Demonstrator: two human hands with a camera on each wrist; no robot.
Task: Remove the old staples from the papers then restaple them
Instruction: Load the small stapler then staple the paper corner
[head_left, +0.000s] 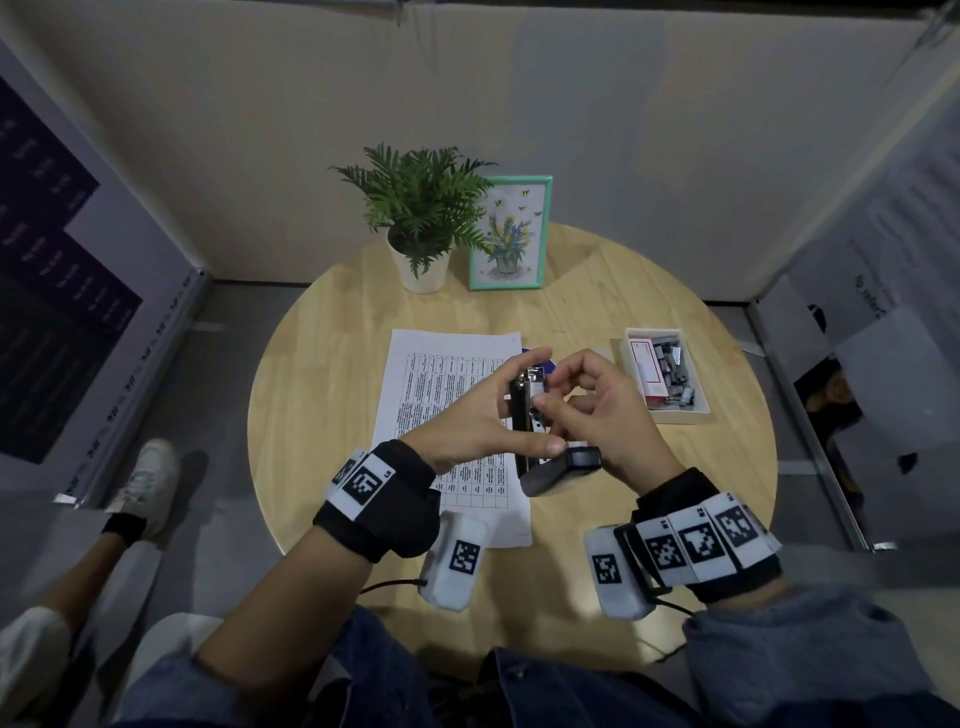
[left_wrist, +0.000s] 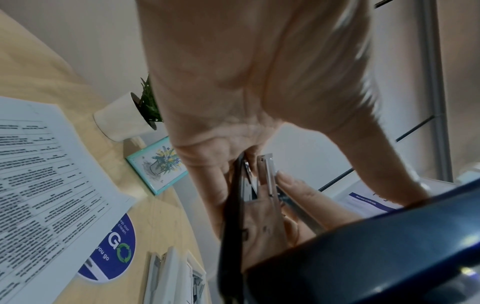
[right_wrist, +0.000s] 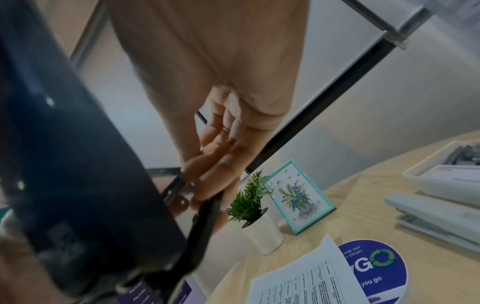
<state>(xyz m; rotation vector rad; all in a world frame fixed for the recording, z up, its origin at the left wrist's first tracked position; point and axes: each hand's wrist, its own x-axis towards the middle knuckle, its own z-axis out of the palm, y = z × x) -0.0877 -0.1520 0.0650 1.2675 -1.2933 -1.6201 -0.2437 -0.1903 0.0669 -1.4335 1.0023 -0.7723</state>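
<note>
left hand (head_left: 470, 415): holds black stapler (head_left: 522, 415) above the table, fingers wrapped round its body, thumb along the near side; stapler hinged open, metal staple channel (left_wrist: 267, 176) exposed, top cover swung toward the person.
right hand (head_left: 597, 410): fingers bent in a narrow pinch at the staple channel, thumb and fingertip touching the metal; what it pinches is too small to tell.
papers (head_left: 441, 395): printed sheets with a table grid, flat on the table under and left of both hands, no hand touching.
table (head_left: 322, 395): round, light wood.
white stapler (right_wrist: 436, 216): lies on the table right of the papers, just beside the tray; seen in both wrist views.
tray (head_left: 698, 410): white, right of the hands, holds loose metal staple strips (head_left: 672, 364) and a red and white box (head_left: 647, 371).
blue sticker (right_wrist: 376, 269): round, recycle logo, on the tabletop at the papers' far right corner, partly under them.
plant (head_left: 421, 208): green, in a white pot, far side of table.
picture frame (head_left: 511, 234): mint green, flower print, upright just right of the plant.
wrists: black bands with 2 sets of coded marker tags.
</note>
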